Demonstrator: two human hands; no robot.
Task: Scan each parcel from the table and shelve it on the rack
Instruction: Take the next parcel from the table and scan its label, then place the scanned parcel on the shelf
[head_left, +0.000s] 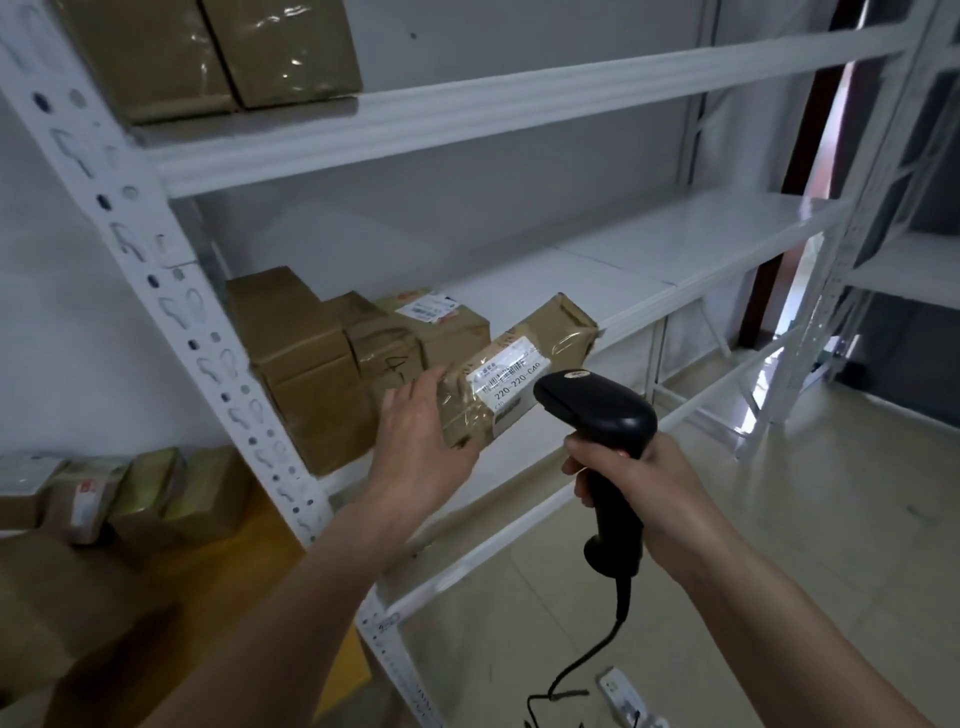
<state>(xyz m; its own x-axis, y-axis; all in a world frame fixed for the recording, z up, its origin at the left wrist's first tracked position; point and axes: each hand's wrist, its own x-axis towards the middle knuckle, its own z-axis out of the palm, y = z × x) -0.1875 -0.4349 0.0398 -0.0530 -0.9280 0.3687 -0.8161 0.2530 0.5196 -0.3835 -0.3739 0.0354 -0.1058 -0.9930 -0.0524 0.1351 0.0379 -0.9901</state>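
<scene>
Holding parcel (511, 371) in left hand (423, 441) at rack (519, 111); right hand (649, 499) grip wrapped round scanner (605, 452).

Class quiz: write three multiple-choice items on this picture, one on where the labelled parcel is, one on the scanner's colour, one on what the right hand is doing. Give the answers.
1. Where is the long brown taped parcel with the white label?
A. on the floor
B. at the white metal rack's middle shelf
C. on the top shelf

2. The handheld barcode scanner is:
A. black
B. yellow
C. white

3. The right hand:
A. hangs idle
B. presses the shelf
C. grips the scanner

Answers: B, the left hand holds it there; A, black throughout; C, fingers wrap its handle.
</scene>
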